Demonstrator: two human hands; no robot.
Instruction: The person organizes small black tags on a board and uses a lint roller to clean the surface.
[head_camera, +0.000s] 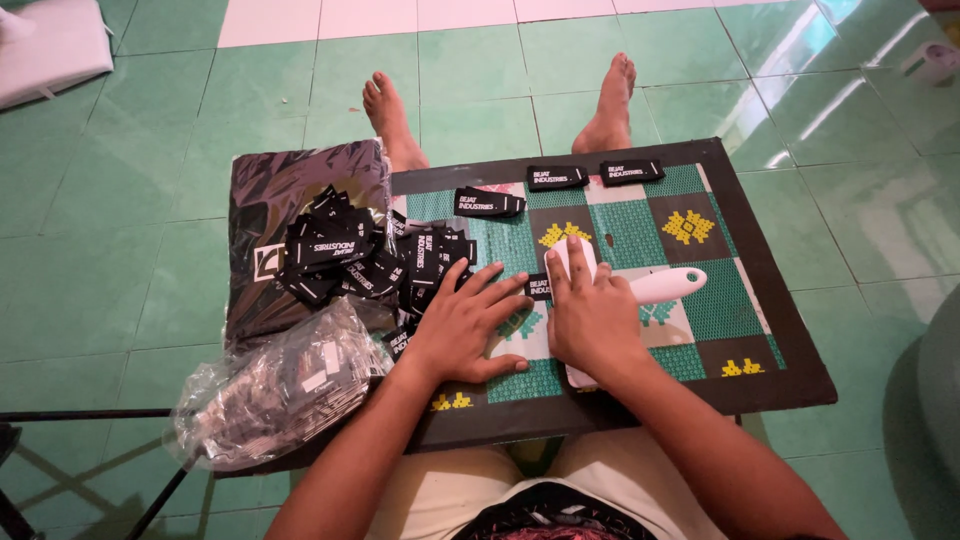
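Seen from my head camera: a small black rectangular label (537, 287) with white lettering lies flat on the patterned board (700, 160), near its middle, between my two hands. Only its upper part shows; the rest is covered by my fingers. The board is dark-bordered, with green, white and black squares and yellow motifs.

My right hand (592, 318) lies palm down, fingers extended and close together, pressing on a white object (668, 284) with a rounded handle that sticks out to the right. A white tip shows past my fingertips; I cannot tell whether it is the same object. The hand rests on it rather than wrapping it.

My left hand (462, 330) is spread flat on the board, fingers splayed, fingertips touching the label's left edge. It grips nothing.

To the left, a loose heap of similar black labels (345, 255) sits on a dark plastic sheet (290, 180). A crumpled clear bag (270, 390) lies below it. Three more labels lie along the board's far edge: (488, 202), (556, 178), (631, 172). My bare feet rest on the green tiled floor (120, 250) beyond.
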